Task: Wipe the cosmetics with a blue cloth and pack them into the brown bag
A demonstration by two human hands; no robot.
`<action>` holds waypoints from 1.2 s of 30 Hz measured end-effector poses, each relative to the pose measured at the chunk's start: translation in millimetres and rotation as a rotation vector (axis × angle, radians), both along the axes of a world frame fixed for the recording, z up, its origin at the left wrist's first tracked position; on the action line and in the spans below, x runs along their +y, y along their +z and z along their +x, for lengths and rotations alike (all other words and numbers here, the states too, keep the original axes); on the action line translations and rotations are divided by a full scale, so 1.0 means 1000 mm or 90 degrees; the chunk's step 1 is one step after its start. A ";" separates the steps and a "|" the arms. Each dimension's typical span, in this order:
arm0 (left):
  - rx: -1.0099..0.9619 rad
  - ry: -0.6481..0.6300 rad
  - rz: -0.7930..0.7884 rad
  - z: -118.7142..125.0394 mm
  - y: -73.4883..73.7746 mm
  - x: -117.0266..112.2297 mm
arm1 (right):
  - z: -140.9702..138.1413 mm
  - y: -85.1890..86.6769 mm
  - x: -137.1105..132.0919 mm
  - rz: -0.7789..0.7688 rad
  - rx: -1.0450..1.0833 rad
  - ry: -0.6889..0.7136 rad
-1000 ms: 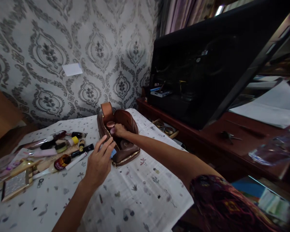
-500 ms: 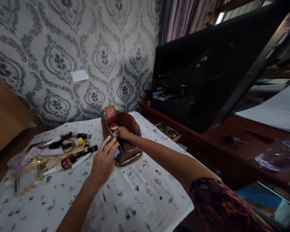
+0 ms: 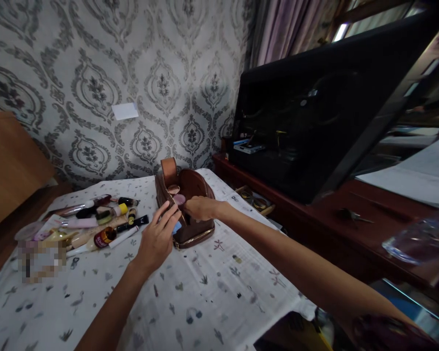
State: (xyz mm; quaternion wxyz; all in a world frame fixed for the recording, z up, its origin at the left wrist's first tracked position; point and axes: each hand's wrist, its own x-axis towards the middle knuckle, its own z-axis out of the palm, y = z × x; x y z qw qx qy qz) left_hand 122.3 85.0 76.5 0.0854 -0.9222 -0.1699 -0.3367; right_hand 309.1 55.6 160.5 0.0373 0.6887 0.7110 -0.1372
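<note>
A brown leather pouch [image 3: 190,185] lies open on the table, with round lids [image 3: 179,198] showing inside it. My left hand [image 3: 156,239] rests on the pouch's near left rim, fingers pressed together over a small blue thing [image 3: 176,227]. My right hand [image 3: 201,207] reaches in from the right and sits on the pouch's right edge. Its fingers are curled and pinched toward the opening, and what they grip is hidden.
Several cosmetics, tubes and small bottles [image 3: 98,224] lie in a heap left of the pouch. A patterned white cloth [image 3: 212,287] covers the table. A black television [image 3: 314,122] stands on a dark wooden cabinet [image 3: 314,214] to the right, and patterned wallpaper is behind.
My right hand has come out of the pouch's inside and back to its right rim. My left hand stays at the near rim. The view has shifted slightly.
</note>
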 end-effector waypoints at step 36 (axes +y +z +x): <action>-0.057 0.715 -0.326 -0.167 -0.025 0.185 | -0.060 -0.109 -0.072 0.619 0.267 0.287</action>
